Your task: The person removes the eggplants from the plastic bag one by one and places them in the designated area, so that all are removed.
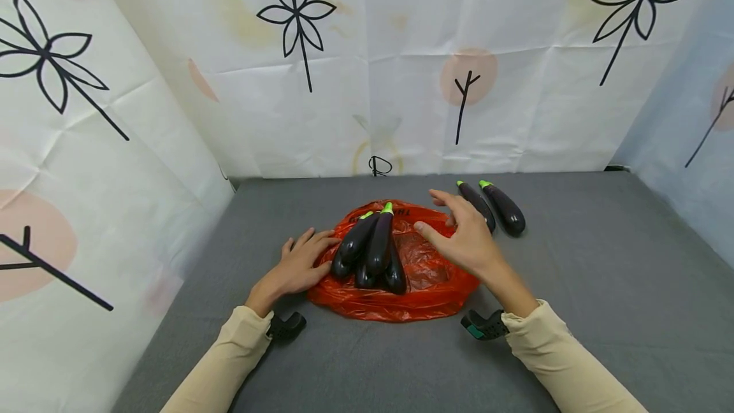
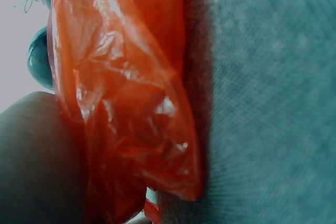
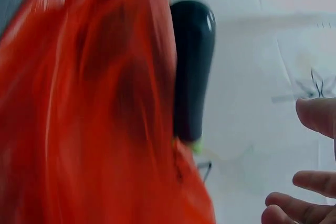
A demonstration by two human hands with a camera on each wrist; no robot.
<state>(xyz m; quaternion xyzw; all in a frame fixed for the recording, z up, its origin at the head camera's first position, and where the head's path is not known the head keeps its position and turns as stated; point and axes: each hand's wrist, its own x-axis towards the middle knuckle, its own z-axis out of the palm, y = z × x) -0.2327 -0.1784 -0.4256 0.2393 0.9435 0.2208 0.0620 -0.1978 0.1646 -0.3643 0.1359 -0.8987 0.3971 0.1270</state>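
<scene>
A red plastic bag point(image 1: 424, 260) lies spread on the table, with several dark eggplants point(image 1: 378, 247) piled in its left half, green stems toward the back. My left hand point(image 1: 298, 266) rests at the bag's left edge with its fingers spread, thumb near the eggplants. Above the bag's right side, my right hand point(image 1: 467, 241) holds nothing; its thumb and fingers are apart. In the right wrist view, an eggplant point(image 3: 194, 66) shows behind the bag, and the right fingers point(image 3: 315, 114) stand away from both. The left wrist view shows crumpled red plastic point(image 2: 115, 103) beside the hand.
Two more eggplants point(image 1: 504, 209) lie on the grey tablecloth point(image 1: 596, 273) behind my right hand, one partly hidden by it. White cloth walls point(image 1: 401, 30) with printed flowers enclose the table at the back and sides.
</scene>
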